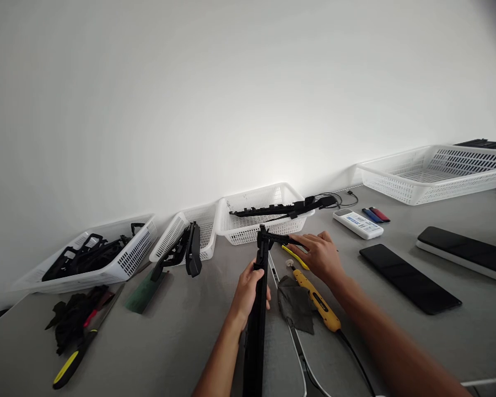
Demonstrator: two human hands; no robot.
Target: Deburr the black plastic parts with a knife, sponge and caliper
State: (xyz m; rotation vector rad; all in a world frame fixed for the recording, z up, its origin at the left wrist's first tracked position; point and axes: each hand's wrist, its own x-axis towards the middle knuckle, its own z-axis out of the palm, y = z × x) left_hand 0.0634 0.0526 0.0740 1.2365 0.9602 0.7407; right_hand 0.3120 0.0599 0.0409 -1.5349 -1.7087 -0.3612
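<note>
My left hand [250, 289] is wrapped round a long black plastic bar [256, 331] that stands on edge and runs away from me over the grey table. My right hand [320, 255] reaches to the bar's far end, its fingers pinching a small black bracket piece [275, 239] attached there. Just under my right wrist lies a yellow electric screwdriver [316, 300] with a black cord. A thin yellow tool [294, 257] lies beside it, and a dark grey cloth [296, 306] lies near my forearm.
White baskets line the wall: one with black parts [91, 255], a small one [198, 234], one under a long black strip [260, 218], a large one [434, 173]. Black panels [409, 278], a white remote [357, 223], lighters [376, 215], gloves and a yellow-handled tool [76, 355] lie about.
</note>
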